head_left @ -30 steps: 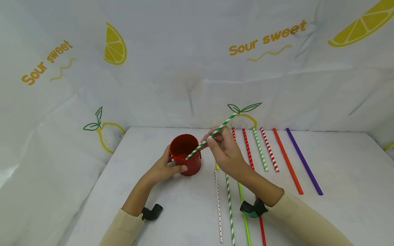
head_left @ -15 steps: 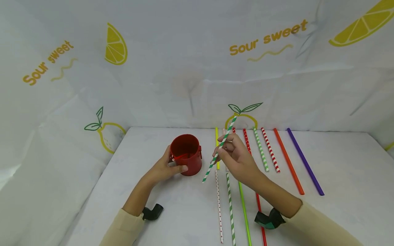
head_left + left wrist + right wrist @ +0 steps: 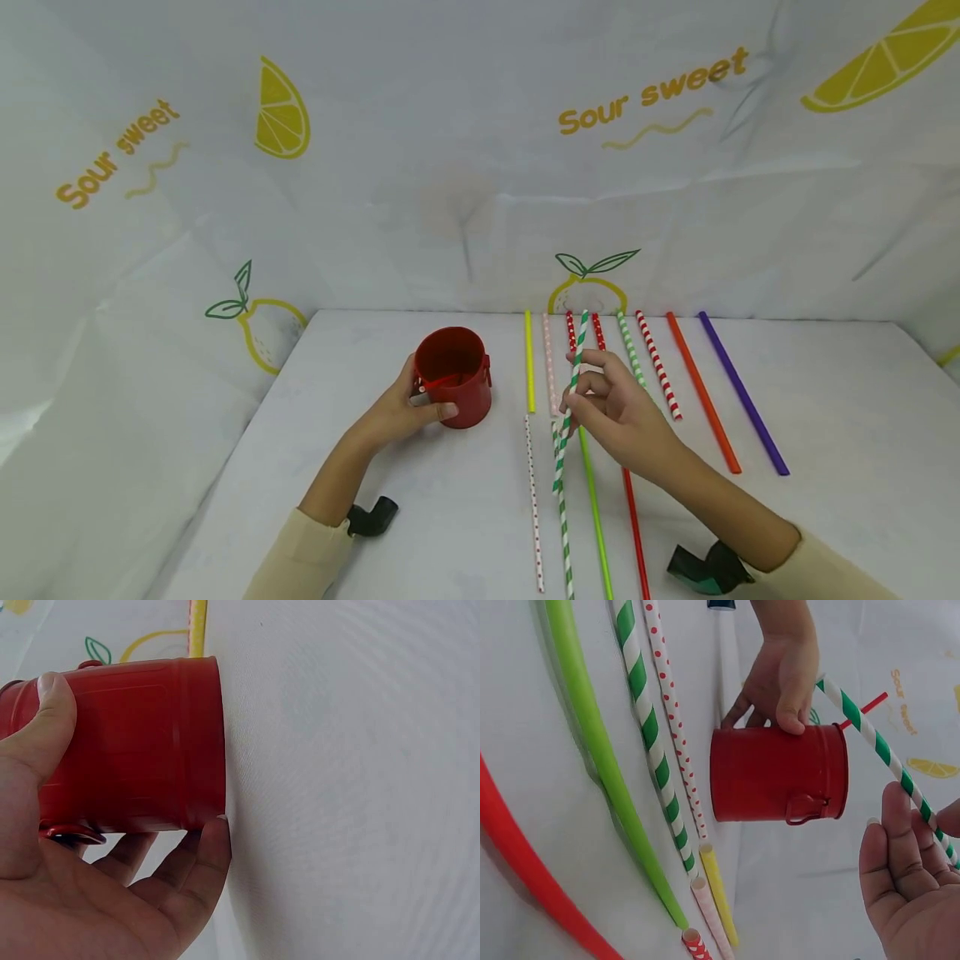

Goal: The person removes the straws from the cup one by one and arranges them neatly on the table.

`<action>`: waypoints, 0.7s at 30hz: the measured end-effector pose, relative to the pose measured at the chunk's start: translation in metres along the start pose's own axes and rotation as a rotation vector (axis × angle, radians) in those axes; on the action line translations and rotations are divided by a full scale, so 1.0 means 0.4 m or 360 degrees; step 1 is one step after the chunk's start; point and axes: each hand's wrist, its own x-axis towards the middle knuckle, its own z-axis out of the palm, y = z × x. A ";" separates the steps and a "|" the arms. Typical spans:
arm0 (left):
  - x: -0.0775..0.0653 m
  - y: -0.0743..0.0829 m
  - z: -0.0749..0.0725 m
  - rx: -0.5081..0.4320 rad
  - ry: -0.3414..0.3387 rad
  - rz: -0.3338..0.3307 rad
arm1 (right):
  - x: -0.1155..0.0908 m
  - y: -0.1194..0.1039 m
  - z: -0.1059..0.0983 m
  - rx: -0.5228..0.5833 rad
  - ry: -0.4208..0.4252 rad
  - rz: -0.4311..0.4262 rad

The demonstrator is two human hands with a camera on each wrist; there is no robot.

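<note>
A small red metal bucket [image 3: 465, 404] stands upright at the middle of the table. My left hand [image 3: 401, 410] grips it from the left, thumb across its front and the other fingers around the back and near the base, as the left wrist view shows. To the right of the bucket, my right hand [image 3: 626, 412] pinches a green-and-white striped straw [image 3: 881, 746] between thumb and fingers. The straw slants with its lower end toward me, over the row of straws. In the right wrist view a thin red rod [image 3: 874, 703] sticks out past the bucket's rim.
Several straws lie in two rows on the white table: a yellow straw [image 3: 530, 367], a red-dotted white straw [image 3: 534, 508], another green-striped straw [image 3: 566, 542], a lime straw [image 3: 596, 508], a red straw [image 3: 635, 533], an orange straw [image 3: 701, 392] and a purple straw [image 3: 742, 392]. A lemon-printed white sheet [image 3: 420, 208] rises behind.
My right hand has carried the green-striped straw from the bucket's rim rightward over the straw rows, turning it steeper. The left hand and bucket have stayed in place.
</note>
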 end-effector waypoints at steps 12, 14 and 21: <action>0.005 -0.003 -0.001 0.0005 -0.0003 0.0048 | -0.055 -0.001 -0.052 -0.0190 0.0024 0.0095; 0.008 -0.003 -0.001 -0.0002 0.0000 0.0043 | -0.069 0.002 -0.060 -0.0253 0.0005 0.0069; 0.003 -0.008 0.002 -0.0017 0.0008 0.0006 | -0.122 -0.001 -0.087 -0.0337 -0.0075 0.0196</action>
